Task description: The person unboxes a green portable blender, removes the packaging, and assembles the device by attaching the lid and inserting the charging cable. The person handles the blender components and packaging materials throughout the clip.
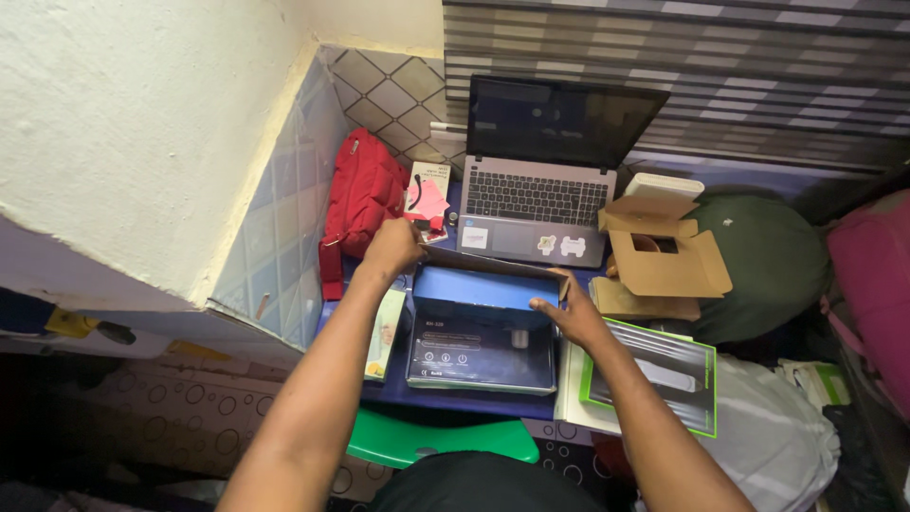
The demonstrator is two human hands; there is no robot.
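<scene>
- Green stool (441,441) nearest, tucked under the table edge.
- Blue box (482,332) lies flat on the table — steadied from both ends.
- Right hand (572,318) pinches the box's raised flap; left hand (391,248) closed on its far left corner.
- Beyond: open laptop (545,171), empty cardboard carton (661,248).

White plaster wall (142,123), diamond-patterned tiles (398,95), striped panel (711,66), circle-patterned floor (190,417).
</scene>
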